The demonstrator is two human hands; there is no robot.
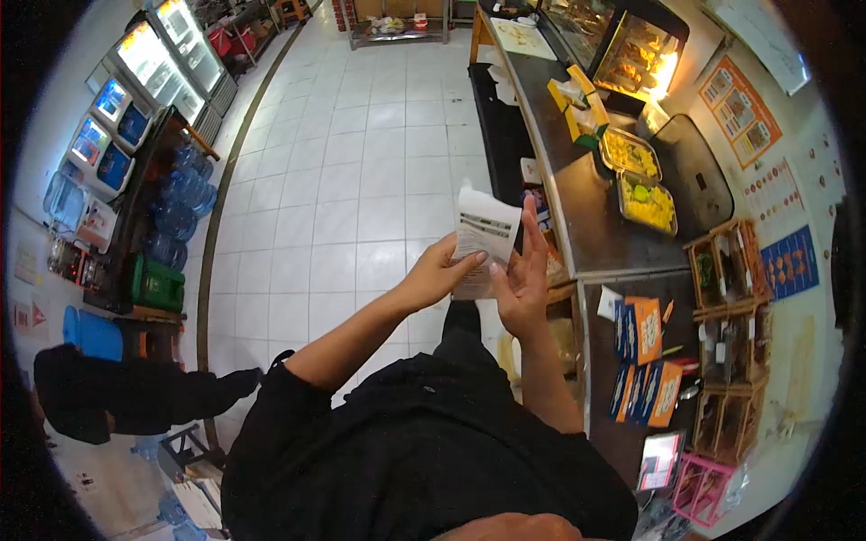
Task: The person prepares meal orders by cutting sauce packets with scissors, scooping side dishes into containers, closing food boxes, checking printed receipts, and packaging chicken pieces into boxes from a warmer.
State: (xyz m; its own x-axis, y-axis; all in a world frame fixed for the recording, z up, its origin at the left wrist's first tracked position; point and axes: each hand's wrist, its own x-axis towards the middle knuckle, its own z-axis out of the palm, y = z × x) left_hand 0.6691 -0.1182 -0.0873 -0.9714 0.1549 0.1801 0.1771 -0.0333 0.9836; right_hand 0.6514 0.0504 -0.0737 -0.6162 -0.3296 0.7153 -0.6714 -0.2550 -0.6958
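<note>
A white printed paper slip point(488, 233) is held up in front of my body, over the tiled floor. My left hand point(439, 273) pinches its lower left edge, thumb lying across the front. On the right side my right hand point(526, 275) grips the slip between the thumb and the palm side, its fingers stretched upward behind and beside the paper. The top of the slip curls back. Part of the lower paper is hidden by my thumbs.
To the right runs a dark counter point(591, 212) with two foil trays of yellow food point(648, 206), orange-and-blue cards point(645, 392) and wooden racks point(729, 347). A lit warmer point(639, 56) stands beyond. At left are a person in black point(135, 394) and water bottles point(178, 216).
</note>
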